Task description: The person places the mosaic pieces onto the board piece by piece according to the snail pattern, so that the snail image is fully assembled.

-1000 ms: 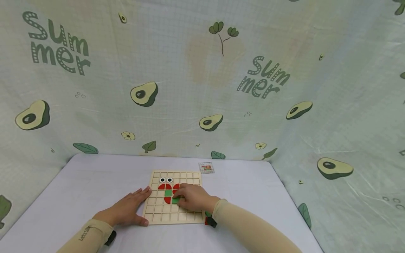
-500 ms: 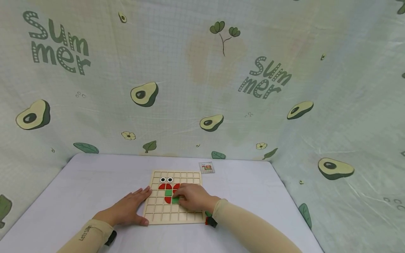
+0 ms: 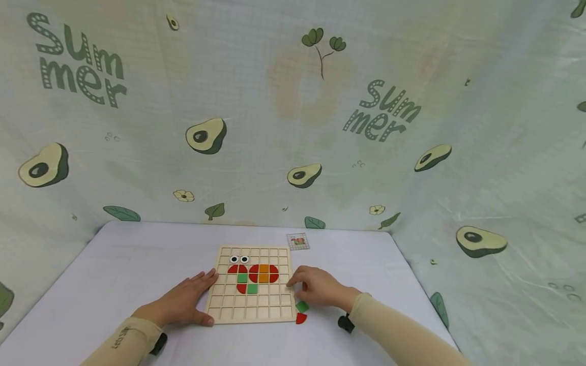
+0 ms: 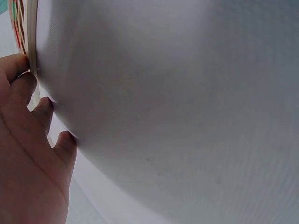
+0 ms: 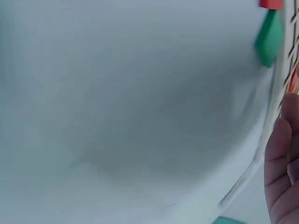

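Note:
A wooden grid board (image 3: 235, 312) lies on the table. Eye discs (image 3: 239, 259), red rounded tiles (image 3: 241, 288), orange tiles (image 3: 263, 273) and green square tiles (image 3: 252, 288) sit in its cells. My left hand (image 3: 183, 300) rests at the board's left edge, fingers spread; the left wrist view shows its fingertips against that edge. My right hand (image 3: 322, 288) is over the board's right edge, fingers slightly bent, with nothing visible in them. Just below it on the table lie a loose green tile (image 3: 302, 306) and a loose red quarter-round tile (image 3: 300, 318).
A small picture card (image 3: 298, 241) lies behind the board's far right corner. White cloth covers the table (image 3: 366, 264). A printed curtain (image 3: 256, 152) hangs behind and along the sides.
My right hand has moved right, off the tiles to the board's right edge. The orange and red tiles it covered now show, as do the loose tiles. My left hand stays put.

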A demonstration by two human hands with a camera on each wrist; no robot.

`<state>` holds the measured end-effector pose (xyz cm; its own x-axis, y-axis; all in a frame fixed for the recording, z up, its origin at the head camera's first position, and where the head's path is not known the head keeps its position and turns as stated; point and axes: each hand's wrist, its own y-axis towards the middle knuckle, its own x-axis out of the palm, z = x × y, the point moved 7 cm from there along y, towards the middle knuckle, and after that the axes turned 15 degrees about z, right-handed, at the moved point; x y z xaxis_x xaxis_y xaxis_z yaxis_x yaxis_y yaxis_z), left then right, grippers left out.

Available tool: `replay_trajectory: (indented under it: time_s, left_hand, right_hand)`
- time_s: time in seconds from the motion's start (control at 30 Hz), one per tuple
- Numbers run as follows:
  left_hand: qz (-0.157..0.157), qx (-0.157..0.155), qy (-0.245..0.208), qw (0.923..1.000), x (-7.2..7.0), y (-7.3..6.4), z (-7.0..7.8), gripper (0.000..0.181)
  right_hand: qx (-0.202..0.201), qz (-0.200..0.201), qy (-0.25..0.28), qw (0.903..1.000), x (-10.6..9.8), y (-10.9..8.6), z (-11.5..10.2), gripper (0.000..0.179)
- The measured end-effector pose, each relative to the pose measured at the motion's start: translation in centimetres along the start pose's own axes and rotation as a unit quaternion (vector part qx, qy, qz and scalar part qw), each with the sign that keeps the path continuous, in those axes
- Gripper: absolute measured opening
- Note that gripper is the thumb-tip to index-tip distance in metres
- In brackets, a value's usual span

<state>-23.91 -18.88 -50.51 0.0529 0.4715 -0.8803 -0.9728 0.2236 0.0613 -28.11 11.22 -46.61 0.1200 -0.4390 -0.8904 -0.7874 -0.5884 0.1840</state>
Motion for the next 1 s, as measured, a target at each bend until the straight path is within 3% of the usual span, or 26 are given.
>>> replay_trajectory:
  time_s: [0.2, 0.33, 1.0]
  left_hand:
    - [0.003, 0.001, 0.002, 1.0, 0.0, 0.0, -0.1, 0.117]
    - [0.002, -0.005, 0.005, 1.0, 0.3, 0.1, -0.3, 0.117]
    - [0.002, -0.003, 0.013, 0.9999, 0.4, 0.1, -0.3, 0.117]
  right_hand:
    - [0.002, -0.004, 0.054, 0.9985, -0.5, -3.2, 1.8, 0.026]
    - [-0.013, 0.0, 0.058, 0.9983, -0.2, -4.3, 2.1, 0.028]
    - [-0.037, 0.001, 0.013, 0.9992, 1.1, -4.7, 1.8, 0.027]
